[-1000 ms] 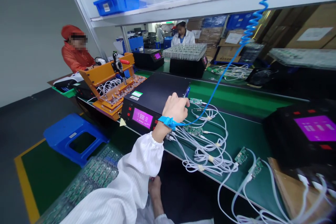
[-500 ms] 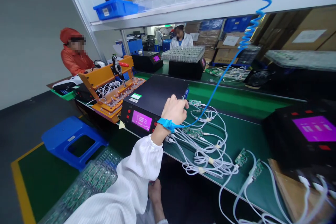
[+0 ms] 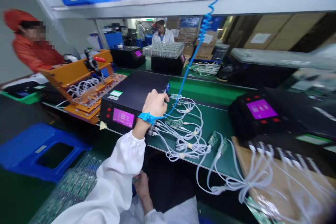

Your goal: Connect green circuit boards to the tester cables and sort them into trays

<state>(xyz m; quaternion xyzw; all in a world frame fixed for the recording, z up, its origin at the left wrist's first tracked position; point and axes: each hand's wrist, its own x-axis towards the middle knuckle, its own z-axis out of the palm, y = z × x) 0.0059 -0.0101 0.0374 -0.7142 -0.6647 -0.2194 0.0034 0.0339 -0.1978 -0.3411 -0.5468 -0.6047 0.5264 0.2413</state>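
My left hand (image 3: 154, 104), with a blue wrist strap (image 3: 147, 117) on it, reaches over the right end of the black tester box (image 3: 141, 82). Its fingers are closed on a blue pen (image 3: 167, 87) that sticks up past the fingertips. Just right of these fingers, a small green circuit board (image 3: 176, 96) lies on the bench with a white cable plugged in. Another board (image 3: 174, 123) rests among the coiled white cables (image 3: 191, 145). Low down, below the bench edge, my right hand (image 3: 142, 183) is curled; whatever its fingers hold is hidden.
An orange clamp fixture (image 3: 86, 92) stands left of the box, near a person in red (image 3: 34, 47). A second tester (image 3: 258, 108) is at right. A blue stool (image 3: 44, 147) and trays of boards (image 3: 73, 182) sit lower left. A coiled blue cord (image 3: 206, 24) hangs down ahead.
The view has swung right, so the bench and things on it appear further left, with more of the right tester showing. My left hand stays at the box's end with the pen.
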